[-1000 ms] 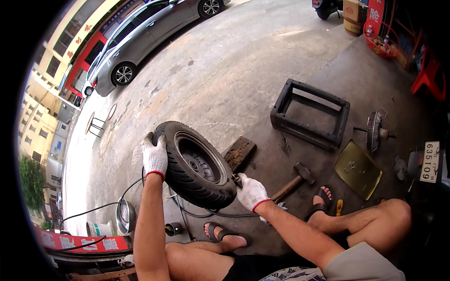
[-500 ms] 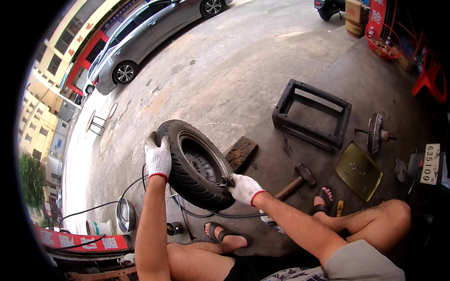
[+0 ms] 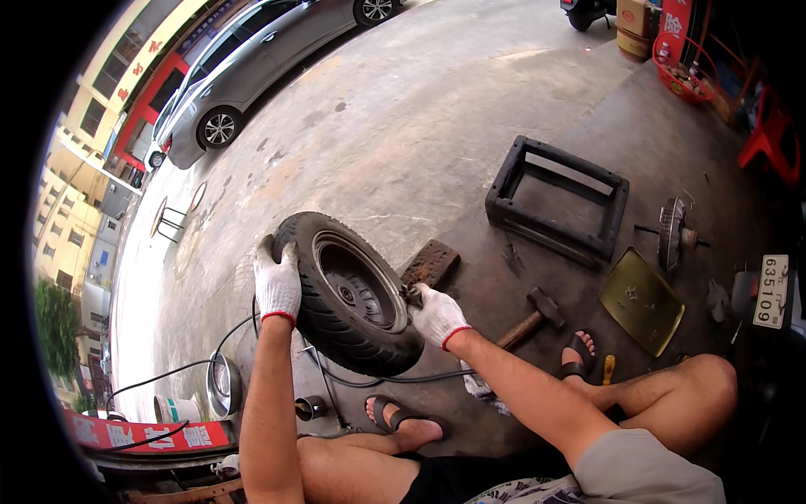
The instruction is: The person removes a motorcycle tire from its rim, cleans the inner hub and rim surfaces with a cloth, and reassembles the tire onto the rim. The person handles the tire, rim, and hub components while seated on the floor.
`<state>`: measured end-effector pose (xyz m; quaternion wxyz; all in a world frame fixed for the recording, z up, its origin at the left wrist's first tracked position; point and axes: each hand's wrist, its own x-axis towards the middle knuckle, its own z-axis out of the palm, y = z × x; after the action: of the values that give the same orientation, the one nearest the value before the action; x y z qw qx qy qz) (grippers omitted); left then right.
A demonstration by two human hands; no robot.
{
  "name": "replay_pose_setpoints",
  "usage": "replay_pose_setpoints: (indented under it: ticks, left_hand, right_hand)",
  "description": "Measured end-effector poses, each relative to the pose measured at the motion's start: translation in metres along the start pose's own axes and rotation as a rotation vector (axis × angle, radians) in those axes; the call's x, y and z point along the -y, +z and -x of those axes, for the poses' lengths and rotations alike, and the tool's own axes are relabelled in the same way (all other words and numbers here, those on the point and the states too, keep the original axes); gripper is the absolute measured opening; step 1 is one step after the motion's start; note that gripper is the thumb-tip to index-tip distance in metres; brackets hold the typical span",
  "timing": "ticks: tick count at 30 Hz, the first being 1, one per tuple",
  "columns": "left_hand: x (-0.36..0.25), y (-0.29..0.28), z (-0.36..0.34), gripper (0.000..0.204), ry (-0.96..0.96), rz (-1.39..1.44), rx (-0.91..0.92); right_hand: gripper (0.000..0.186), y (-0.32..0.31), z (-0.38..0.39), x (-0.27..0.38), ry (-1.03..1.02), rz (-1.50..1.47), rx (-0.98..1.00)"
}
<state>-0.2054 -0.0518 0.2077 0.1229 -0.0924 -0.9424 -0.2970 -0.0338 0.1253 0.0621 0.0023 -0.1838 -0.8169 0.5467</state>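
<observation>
A wheel with a black treaded tyre (image 3: 321, 307) stands tilted in front of me, the open face of its dark rim (image 3: 357, 294) turned up and to the right. My left hand (image 3: 278, 284), in a white knit glove with a red cuff, is wrapped over the tyre's left side, its fingers on the tread. At the rim's right edge, my gloved right hand (image 3: 438, 317) is closed on a small dark metal piece (image 3: 411, 296); its exact kind is too small to make out. A rusty block (image 3: 431, 263) lies just behind the wheel.
A sledgehammer (image 3: 547, 308) and a yellow-handled tool (image 3: 609, 370) lie to the right, near a gold tray (image 3: 642, 302) with small parts. Beyond are a black metal frame (image 3: 558, 202) and a hub with an axle (image 3: 670, 235). A black hose (image 3: 420, 382) crosses the floor by my feet.
The wheel has shifted slightly left and turned a little, its face showing more. Both hands moved with it; the right hand and its metal piece are now higher along the rim.
</observation>
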Motion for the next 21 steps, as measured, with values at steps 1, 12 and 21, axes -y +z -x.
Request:
replay_pose_setpoints:
  ticks: [1,12,21]
  left_hand:
    - [-0.001,0.001,0.000,0.059,0.000,0.006,0.009]
    - [0.020,0.002,-0.011,0.061,-0.007,0.047,0.032]
    - [0.003,0.003,-0.003,0.060,0.009,0.070,0.033]
  right_hand:
    - [0.037,-0.001,-0.001,-0.004,0.015,-0.012,-0.065]
    - [0.032,0.007,0.021,-0.015,-0.007,-0.082,0.022]
    - [0.033,-0.007,0.010,-0.016,0.079,0.000,-0.062]
